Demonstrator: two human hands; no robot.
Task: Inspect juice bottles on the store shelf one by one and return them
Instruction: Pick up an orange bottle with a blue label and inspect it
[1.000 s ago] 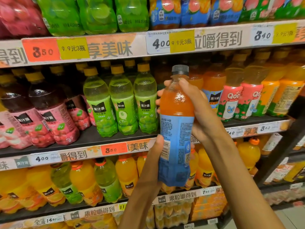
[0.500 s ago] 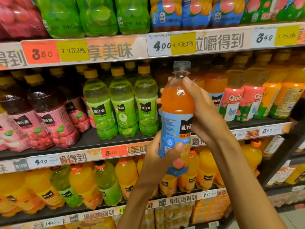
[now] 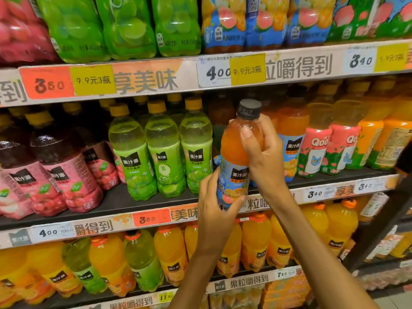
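Head view, one frame. An orange juice bottle [image 3: 237, 157] with a dark cap and a blue label is held upright at centre frame, in front of the middle shelf [image 3: 124, 206] and off its board. The label front faces the camera.

Grip: the right hand [image 3: 265, 157] is wrapped round the shoulder and upper body of the bottle, thumb across the front below the cap. The left hand [image 3: 214, 201] is curled round the base, thumb over the lower label. Both hands are clenched on the bottle; neither is released.

Position: a dark gap is seen directly behind the bottle, between the green bottles [image 3: 162, 150] left of centre and another orange bottle [image 3: 292, 139] just right of the held one. This gap is judged to be the bottle's slot.

Progress, as judgement: one bottle is out and under inspection, so the return for this bottle is not yet done. How many bottles have been checked cannot be told from the frame. Many remain in view: red bottles [image 3: 62, 170] at left, pink-labelled bottles [image 3: 316, 150] at right, orange rows [image 3: 256, 246] on the lower shelf, and packs above the price strip [image 3: 223, 72] at the top of frame.
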